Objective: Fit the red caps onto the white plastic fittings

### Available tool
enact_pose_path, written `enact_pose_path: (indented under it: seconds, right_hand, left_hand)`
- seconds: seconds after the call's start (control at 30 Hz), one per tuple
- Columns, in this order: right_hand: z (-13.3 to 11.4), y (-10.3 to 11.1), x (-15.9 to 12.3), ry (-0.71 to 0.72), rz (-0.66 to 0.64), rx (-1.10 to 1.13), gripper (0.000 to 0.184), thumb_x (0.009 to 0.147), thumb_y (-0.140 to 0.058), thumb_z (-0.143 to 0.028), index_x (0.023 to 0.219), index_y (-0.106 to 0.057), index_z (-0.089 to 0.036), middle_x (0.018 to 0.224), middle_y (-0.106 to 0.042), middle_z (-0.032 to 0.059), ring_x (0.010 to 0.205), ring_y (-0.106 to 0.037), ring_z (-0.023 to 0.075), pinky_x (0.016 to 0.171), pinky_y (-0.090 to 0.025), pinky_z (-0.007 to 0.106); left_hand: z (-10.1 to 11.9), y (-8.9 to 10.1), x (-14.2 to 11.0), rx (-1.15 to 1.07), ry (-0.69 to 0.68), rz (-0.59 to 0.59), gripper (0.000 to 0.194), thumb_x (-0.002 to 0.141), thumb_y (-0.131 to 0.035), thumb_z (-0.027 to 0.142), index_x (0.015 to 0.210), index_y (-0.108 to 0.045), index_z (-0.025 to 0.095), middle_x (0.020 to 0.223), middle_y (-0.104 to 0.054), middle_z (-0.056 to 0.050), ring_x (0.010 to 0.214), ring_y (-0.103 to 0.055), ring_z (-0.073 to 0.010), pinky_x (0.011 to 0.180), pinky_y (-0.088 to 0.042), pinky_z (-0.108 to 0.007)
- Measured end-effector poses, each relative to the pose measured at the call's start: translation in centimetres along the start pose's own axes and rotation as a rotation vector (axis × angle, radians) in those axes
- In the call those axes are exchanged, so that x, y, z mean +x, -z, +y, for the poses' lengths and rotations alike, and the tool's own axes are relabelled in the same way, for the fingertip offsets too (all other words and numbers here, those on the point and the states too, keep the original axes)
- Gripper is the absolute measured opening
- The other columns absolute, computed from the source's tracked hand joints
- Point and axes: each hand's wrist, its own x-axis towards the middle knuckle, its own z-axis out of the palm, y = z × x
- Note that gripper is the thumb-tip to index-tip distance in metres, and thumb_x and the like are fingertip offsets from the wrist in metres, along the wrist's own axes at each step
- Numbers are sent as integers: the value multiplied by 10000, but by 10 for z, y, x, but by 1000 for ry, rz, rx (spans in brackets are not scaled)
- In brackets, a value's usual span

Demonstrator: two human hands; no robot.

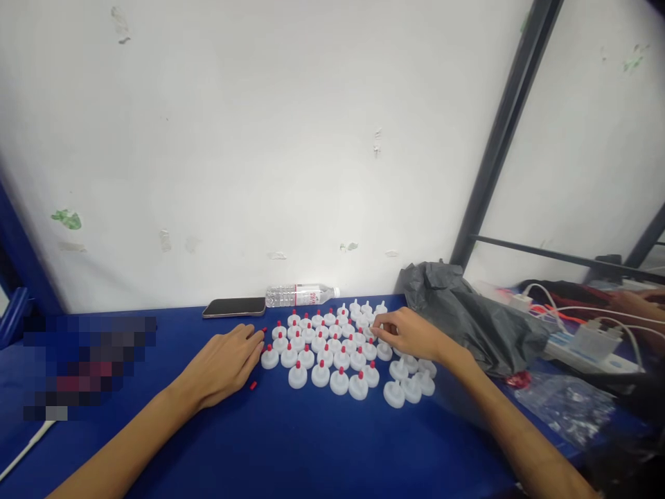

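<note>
1. Left hand [228, 364]: laid palm-down on the table [270, 450], fingers loosely bent and close together; cannot tell about a grip on anything underneath.
2. Right hand [404, 331]: thumb and forefinger drawn together in a pinch among the lids [297, 378]; cannot tell whether on a cap, on a spout or on nothing.
3. Lids: spread between the left and right fingers, mostly standing spout up; nearest ones just beside the left fingertips, several bare of red on the near side of the right palm, a few more beyond the right fingertips.
4. Caps [253, 385]: small and red, seated on most spouts left of the right fingertips; also loose on the table, close by the left fingers.
5. Handling of lids: by the look, light, fairly stiff plastic, smooth enough to skid or tip at a sideways brush; unlikely to break. Best held by the wide round rim, thumb and fingers on opposite sides.
6. Handling of caps: probably very light, easily flicked away. Best pinched by the sides between thumb-tip and forefinger-tip.
7. Further out: bottle [306, 295] and phone [233, 307] beyond the left fingers; bag [467, 315] right of the right fingers, past the wrist.
</note>
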Motion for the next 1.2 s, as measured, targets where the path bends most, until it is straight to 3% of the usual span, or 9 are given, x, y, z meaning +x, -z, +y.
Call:
enact_pose_path:
  seconds: [0.33,0.5,0.67,0.97,1.2]
  right_hand:
    - [2,-1,0,9,6,-10,283,969,-513,-344,800,-697,-212,591,-630,-11,535,-518,125,558,-317,264]
    - [3,-2,1,4,4,-9,292,978,-500,-359,829,-709,-220,592,-632,-17,533,-521,124,558,-320,263]
    - [2,-2,1,3,2,-11,309,983,-490,-364,811,-702,-218,591,-632,-18,533,-522,121,558,-321,260]
    - [3,-2,1,5,0,-13,284,971,-507,-347,811,-700,-213,585,-628,-17,530,-513,119,557,-314,256]
    - [3,-3,1,-1,-13,-19,306,970,-511,-378,804,-705,-209,601,-634,-7,532,-506,122,558,-321,263]
  left_hand:
    - [19,16,-4,-117,-109,-50,264,966,-301,208,992,-561,249,983,-586,-44,870,-579,-233,713,-424,-360]
    - [23,19,-8,-92,-106,-58,77,889,-441,256,926,-507,244,970,-578,-41,892,-562,-252,705,-407,-367]
    - [17,13,-7,-34,-114,-88,42,860,-457,243,891,-485,237,981,-579,-50,928,-549,-272,688,-403,-373]
    - [-4,5,-1,-31,-57,-4,231,959,-421,355,1108,-563,250,1054,-573,-58,963,-576,-262,732,-464,-362]
    - [-5,-3,5,-66,-9,19,284,1004,-389,426,1131,-607,295,1036,-537,-26,738,-570,-173,633,-440,-305]
